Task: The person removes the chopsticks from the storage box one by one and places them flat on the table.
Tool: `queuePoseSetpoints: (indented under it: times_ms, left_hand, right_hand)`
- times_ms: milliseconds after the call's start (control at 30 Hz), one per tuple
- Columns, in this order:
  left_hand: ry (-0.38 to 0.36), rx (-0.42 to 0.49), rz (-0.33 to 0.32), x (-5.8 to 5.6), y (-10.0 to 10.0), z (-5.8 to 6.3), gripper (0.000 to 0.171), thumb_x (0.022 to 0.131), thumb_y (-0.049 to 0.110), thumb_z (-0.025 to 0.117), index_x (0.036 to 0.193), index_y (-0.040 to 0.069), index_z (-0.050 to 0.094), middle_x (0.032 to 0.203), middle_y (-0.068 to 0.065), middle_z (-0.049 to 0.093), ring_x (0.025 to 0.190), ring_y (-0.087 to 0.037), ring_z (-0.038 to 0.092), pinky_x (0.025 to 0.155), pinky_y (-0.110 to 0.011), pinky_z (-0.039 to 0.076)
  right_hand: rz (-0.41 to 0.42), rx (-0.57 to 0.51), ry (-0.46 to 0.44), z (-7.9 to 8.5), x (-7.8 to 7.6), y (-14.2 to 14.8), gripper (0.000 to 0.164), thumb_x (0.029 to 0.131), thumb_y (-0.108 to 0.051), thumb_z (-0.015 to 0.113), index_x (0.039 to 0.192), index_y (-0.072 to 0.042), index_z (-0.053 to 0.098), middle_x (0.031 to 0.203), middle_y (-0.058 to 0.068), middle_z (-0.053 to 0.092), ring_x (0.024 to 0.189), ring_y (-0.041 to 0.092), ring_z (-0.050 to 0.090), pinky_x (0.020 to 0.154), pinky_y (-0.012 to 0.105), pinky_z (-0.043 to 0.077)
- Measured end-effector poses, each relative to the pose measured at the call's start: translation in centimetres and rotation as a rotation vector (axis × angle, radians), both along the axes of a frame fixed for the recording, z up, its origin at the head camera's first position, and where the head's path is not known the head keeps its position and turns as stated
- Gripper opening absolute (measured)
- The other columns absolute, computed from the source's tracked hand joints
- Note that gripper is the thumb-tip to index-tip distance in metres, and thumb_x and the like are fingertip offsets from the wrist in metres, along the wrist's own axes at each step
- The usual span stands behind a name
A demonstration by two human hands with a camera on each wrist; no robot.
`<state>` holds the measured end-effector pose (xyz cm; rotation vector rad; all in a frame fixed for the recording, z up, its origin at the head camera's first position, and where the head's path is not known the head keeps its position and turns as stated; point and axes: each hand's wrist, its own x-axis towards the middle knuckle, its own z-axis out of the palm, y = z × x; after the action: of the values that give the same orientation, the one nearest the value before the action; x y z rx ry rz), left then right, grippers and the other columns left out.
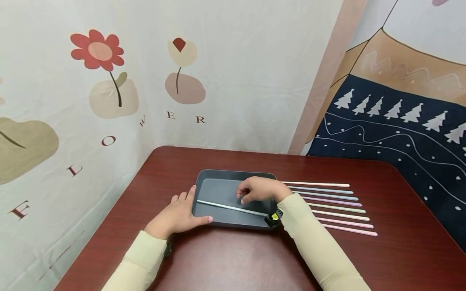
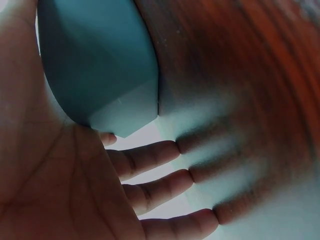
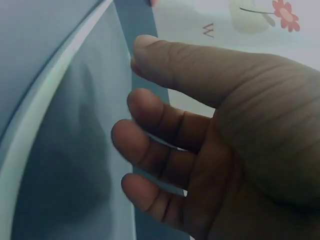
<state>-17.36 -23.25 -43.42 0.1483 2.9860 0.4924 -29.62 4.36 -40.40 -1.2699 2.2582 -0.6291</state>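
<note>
A grey rectangular tray (image 1: 218,185) sits on the table, and one thin pale stick (image 1: 229,207) lies across its floor, slightly slanted. My left hand (image 1: 177,215) rests against the tray's left end, thumb along the near side and fingers extended along the left rim. In the left wrist view, the tray's outer wall (image 2: 102,55) is beside the palm. Over the tray, my right hand (image 1: 263,188) has loosely bent fingers with nothing between them. The right wrist view shows its thumb and fingertips apart, with the stick (image 3: 37,117) to their left.
Several pastel sticks (image 1: 342,202) lie roughly parallel on the table to the right of the tray, their left ends hidden behind the right arm and tray. The reddish-brown table (image 1: 233,258) meets a printed curtain (image 1: 247,101) at the back.
</note>
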Motion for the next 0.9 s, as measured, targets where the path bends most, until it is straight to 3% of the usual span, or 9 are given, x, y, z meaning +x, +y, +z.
queuePoseSetpoints:
  times_ms: [467, 900]
  left_hand:
    - [-0.01, 0.002, 0.001, 0.1, 0.0, 0.1, 0.13, 0.07, 0.083, 0.064, 0.156, -0.003, 0.017, 0.137, -0.025, 0.045, 0.115, -0.039, 0.043, 0.09, -0.051, 0.046]
    - [-0.01, 0.0, 0.006, 0.0, 0.0, 0.0, 0.131, 0.07, 0.085, 0.062, 0.157, -0.002, 0.016, 0.138, -0.025, 0.044, 0.116, -0.039, 0.042, 0.089, -0.05, 0.047]
  right_hand:
    - [0.046, 0.1, -0.072, -1.1, -0.2, -2.9, 0.009, 0.091, -0.01, 0.073, 0.095, -0.016, 0.069, 0.077, -0.005, 0.056, 0.07, 0.008, 0.049, 0.065, 0.025, 0.042]
    - [0.067, 0.124, -0.035, -1.5, -0.3, -3.4, 0.01, 0.09, -0.007, 0.073, 0.092, -0.014, 0.065, 0.072, -0.005, 0.053, 0.066, 0.008, 0.048, 0.064, 0.024, 0.041]
